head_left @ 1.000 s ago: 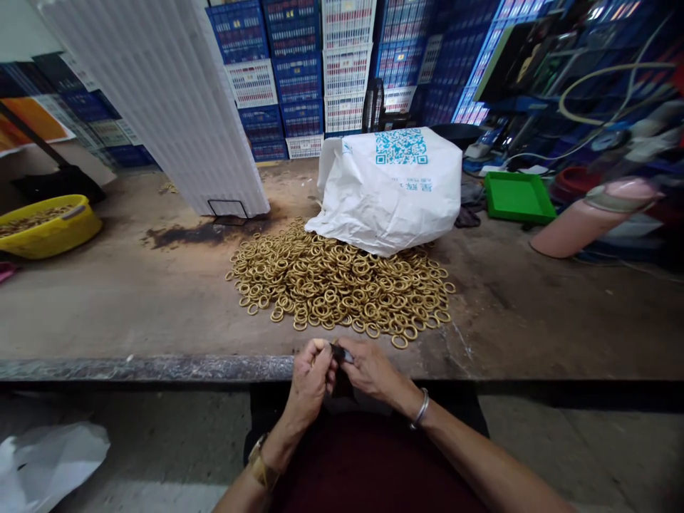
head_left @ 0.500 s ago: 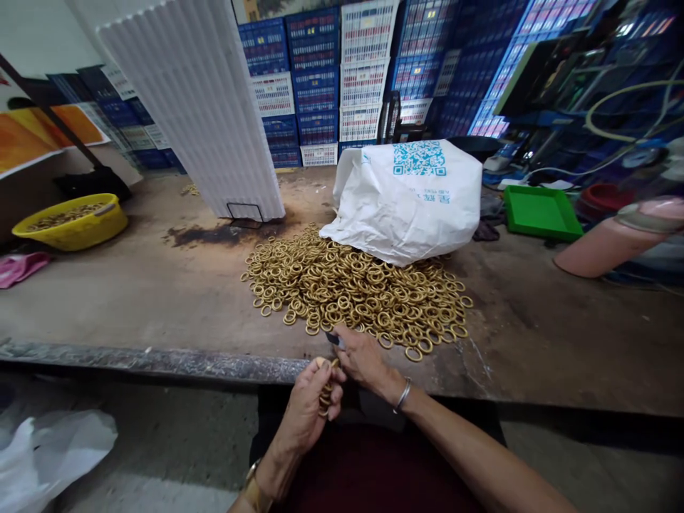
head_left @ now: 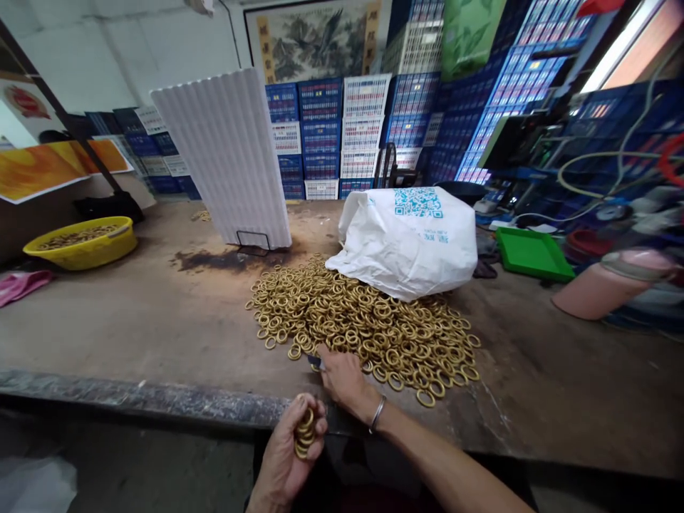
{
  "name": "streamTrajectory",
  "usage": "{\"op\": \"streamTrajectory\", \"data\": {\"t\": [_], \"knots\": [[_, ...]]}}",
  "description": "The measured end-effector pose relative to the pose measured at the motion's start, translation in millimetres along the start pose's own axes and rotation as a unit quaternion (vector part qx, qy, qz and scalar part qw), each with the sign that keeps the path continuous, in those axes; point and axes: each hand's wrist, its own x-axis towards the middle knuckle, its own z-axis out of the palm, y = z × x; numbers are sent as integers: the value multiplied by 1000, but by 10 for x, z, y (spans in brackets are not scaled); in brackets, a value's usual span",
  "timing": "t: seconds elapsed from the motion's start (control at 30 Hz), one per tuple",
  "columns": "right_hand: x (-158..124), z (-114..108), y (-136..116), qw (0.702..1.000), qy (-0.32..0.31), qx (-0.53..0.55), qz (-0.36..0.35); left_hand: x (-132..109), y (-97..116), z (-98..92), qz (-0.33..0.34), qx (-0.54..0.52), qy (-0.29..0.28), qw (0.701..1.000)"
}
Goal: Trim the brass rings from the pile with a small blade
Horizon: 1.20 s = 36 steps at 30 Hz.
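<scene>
A wide heap of brass rings (head_left: pixel 368 324) lies on the worn workbench (head_left: pixel 160 320), spilling from under a white plastic sack (head_left: pixel 409 239). My left hand (head_left: pixel 291 445) is closed round a small stack of brass rings (head_left: pixel 305 432), held below the bench's front edge. My right hand (head_left: pixel 342 377) reaches onto the near edge of the heap, fingers curled; a small dark tool (head_left: pixel 315 362) shows at its fingertips. A metal bangle sits on the right wrist.
A white corrugated panel (head_left: pixel 229 153) stands at the back of the bench. A yellow basin (head_left: pixel 80 244) of rings sits far left, a green tray (head_left: pixel 533 253) and a pink cylinder (head_left: pixel 609 285) at the right. Blue and white crates (head_left: pixel 363 121) are stacked behind.
My hands have parted: the right moved forward from my lap to the heap's edge, while the left dropped lower holding the ring stack. The camera tilted upward.
</scene>
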Motion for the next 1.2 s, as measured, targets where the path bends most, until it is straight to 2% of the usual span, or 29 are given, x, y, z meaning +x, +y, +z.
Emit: {"op": "streamTrajectory", "data": {"t": [0.17, 0.23, 0.3, 0.37, 0.43, 0.53, 0.63, 0.73, 0.83, 0.9, 0.93, 1.0, 1.07, 1.13, 1.2], "knots": [[-9, 29, 135, 995, 40, 91, -14, 38, 34, 66, 41, 47, 13, 998], [-26, 13, 215, 982, 59, 179, -31, 59, 30, 100, 73, 109, 11, 991], [-73, -34, 304, 955, 50, 291, -16, 88, 8, 141, 114, 189, 31, 975], [-157, -111, 395, 912, -12, 410, 28, 122, -30, 181, 154, 272, 50, 949], [-267, -198, 481, 843, -109, 524, 51, 157, -77, 215, 190, 336, 47, 921], [-432, -280, 591, 736, -199, 642, 74, 199, -143, 252, 235, 394, 15, 888], [-547, -264, 678, 652, -266, 705, 84, 215, -173, 299, 264, 449, -33, 853], [-611, -190, 749, 587, -310, 744, 75, 207, -165, 368, 272, 488, -103, 823], [-648, -137, 798, 545, -327, 770, 57, 200, -150, 413, 275, 510, -157, 800], [-664, -132, 810, 548, -328, 768, 53, 201, -151, 412, 289, 535, -157, 778], [-671, -137, 808, 564, -321, 758, 58, 202, -157, 404, 295, 551, -147, 767], [-682, -154, 788, 623, -274, 728, 84, 203, -179, 385, 296, 583, -113, 748], [-690, -175, 750, 692, -190, 687, 112, 198, -213, 380, 279, 600, -82, 745], [-692, -195, 705, 749, -111, 642, 118, 188, -251, 399, 263, 595, -66, 757], [-688, -207, 665, 792, -67, 599, 96, 173, -285, 435, 247, 573, -62, 779]]}}
